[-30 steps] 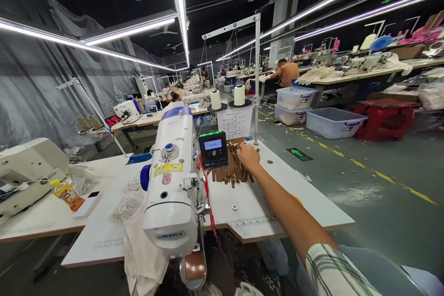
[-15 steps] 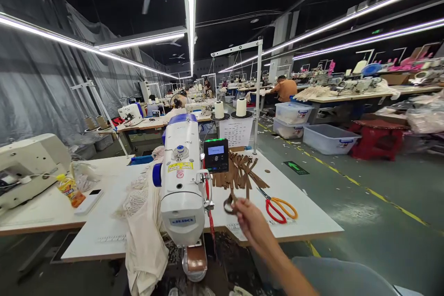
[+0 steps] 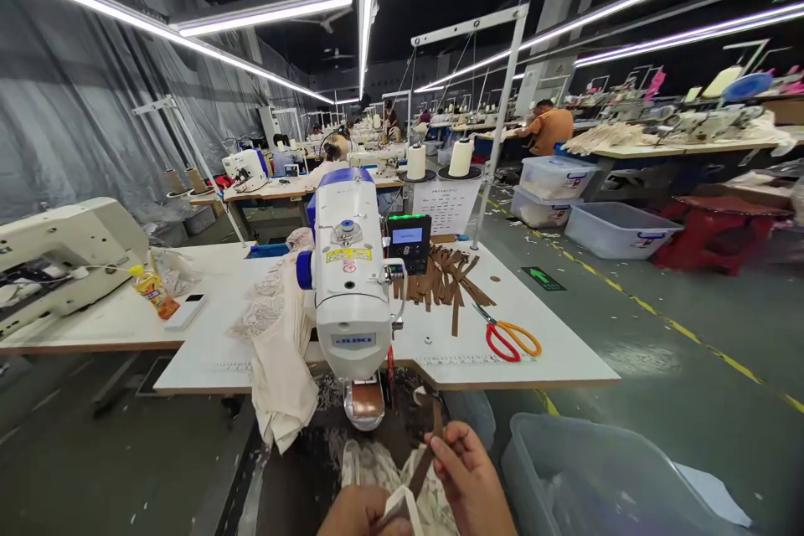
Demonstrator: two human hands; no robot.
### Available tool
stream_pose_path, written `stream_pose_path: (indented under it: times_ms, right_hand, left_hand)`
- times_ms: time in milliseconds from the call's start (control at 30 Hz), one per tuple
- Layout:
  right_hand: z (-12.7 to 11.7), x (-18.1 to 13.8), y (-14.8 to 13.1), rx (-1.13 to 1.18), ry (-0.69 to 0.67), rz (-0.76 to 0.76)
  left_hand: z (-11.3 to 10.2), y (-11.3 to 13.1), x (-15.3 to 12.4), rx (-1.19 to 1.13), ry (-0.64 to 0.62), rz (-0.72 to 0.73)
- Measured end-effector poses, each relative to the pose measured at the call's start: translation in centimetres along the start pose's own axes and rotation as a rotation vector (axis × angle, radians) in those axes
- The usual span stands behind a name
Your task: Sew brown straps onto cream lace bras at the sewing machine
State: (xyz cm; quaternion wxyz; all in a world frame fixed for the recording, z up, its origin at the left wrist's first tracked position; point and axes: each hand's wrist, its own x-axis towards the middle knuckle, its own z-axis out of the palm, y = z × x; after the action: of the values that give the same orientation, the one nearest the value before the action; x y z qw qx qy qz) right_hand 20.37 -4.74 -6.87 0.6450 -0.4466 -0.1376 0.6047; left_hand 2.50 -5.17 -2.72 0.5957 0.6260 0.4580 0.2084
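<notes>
Below the tabletop (image 3: 553, 364) edge, your right hand (image 3: 468, 473) pinching a thin brown strip (image 3: 422, 461), left hand (image 3: 361, 512) gripping white fabric (image 3: 402, 504), sewing machine (image 3: 350, 276) above, scissors (image 3: 510, 337) beside the strip pile (image 3: 445, 285).

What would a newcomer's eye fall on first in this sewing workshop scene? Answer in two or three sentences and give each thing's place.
The white sewing machine stands in the middle of the white table, cream fabric draped off the edge to its left. To its right lie a pile of brown strips and red-and-orange scissors. At the bottom, the right hand pinches one brown strip while the left hand grips a white piece.
</notes>
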Motion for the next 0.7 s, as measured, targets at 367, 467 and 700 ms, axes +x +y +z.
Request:
stream_pose_path:
  times_ms: [367, 467, 700]
  right_hand:
    - [-2.8, 3.9, 1.3, 0.146, 0.191, -0.009]
    - [-3.0, 2.7, 2.9, 0.110, 0.005, 0.318]
    - [-0.4, -1.7, 3.8, -0.089, -0.400, 0.607]
  left_hand:
    - [-2.4, -0.2, -1.0, -0.106, -0.160, -0.132]
    - [-2.4, -0.4, -0.9, -0.095, -0.094, -0.111]
    - [-1.6, -0.3, -0.5, 0.021, -0.016, -0.071]
